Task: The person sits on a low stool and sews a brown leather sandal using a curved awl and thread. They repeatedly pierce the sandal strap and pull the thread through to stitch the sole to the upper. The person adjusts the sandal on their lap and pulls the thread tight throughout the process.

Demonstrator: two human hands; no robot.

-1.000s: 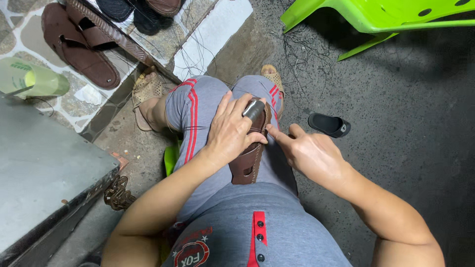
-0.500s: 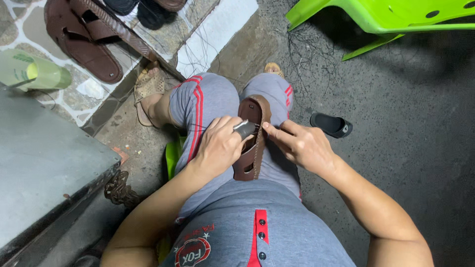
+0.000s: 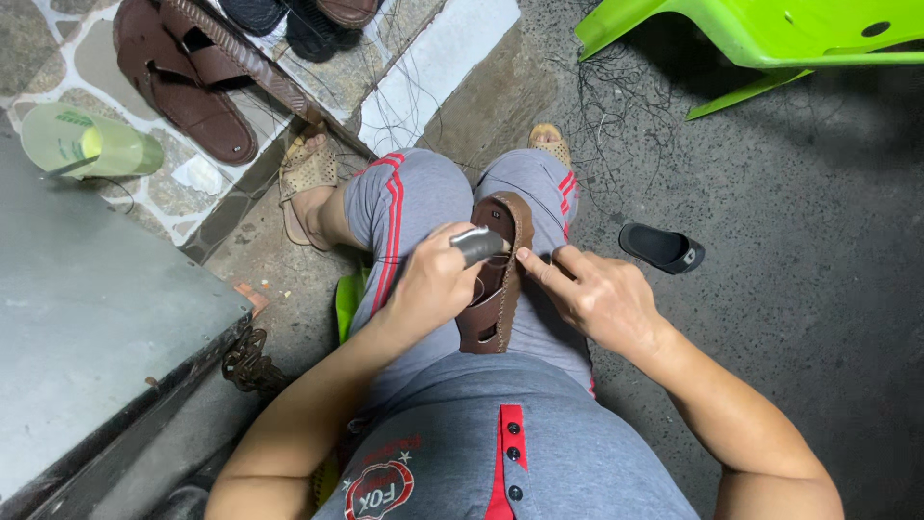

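Note:
A brown leather sandal point(image 3: 500, 279) lies lengthwise on my lap, between my knees in grey shorts. My left hand point(image 3: 435, 281) is closed around a small grey-handled tool point(image 3: 478, 245), its tip at the sandal's upper strap. My right hand point(image 3: 599, 294) rests on the sandal's right edge, index finger pointing at the strap and pressing it. A thin thread seems to run from the tool area toward the left knee.
Several brown sandals point(image 3: 192, 87) and dark shoes lie on the stone step at the top left, beside a green plastic cup point(image 3: 89, 143). A grey metal box point(image 3: 87, 327) stands at my left. A green plastic chair point(image 3: 770, 39) and a black slipper point(image 3: 660, 247) are on the concrete.
My left hand slid down from the sandal's toe end toward its middle, uncovering the toe part. My right hand moved in closer to the strap.

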